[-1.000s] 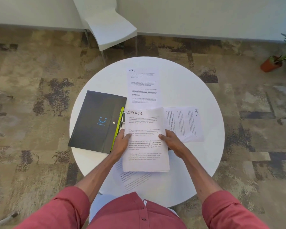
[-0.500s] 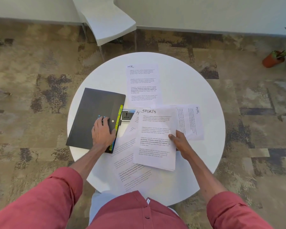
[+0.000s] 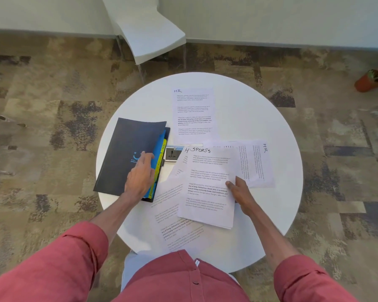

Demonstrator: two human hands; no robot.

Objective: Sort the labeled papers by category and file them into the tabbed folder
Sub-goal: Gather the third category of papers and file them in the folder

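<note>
Filing looks barely begun. No sheet shows inside the dark navy tabbed folder; its cover is raised off blue and yellow dividers. The left hand holds that cover's free edge, fingers on top. The right hand pinches the white paper stack headed SPORTS, thumb over its right edge, just right of the folder. An upright white HR sheet lies beyond the fingers on the round white surface. A sideways white HR sheet lies past the right fingers, and more loose sheets sit under the stack.

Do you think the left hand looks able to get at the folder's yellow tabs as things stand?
Probably yes: the left hand holds the dark cover raised, leaving the yellow tabs exposed beside its fingers.
</note>
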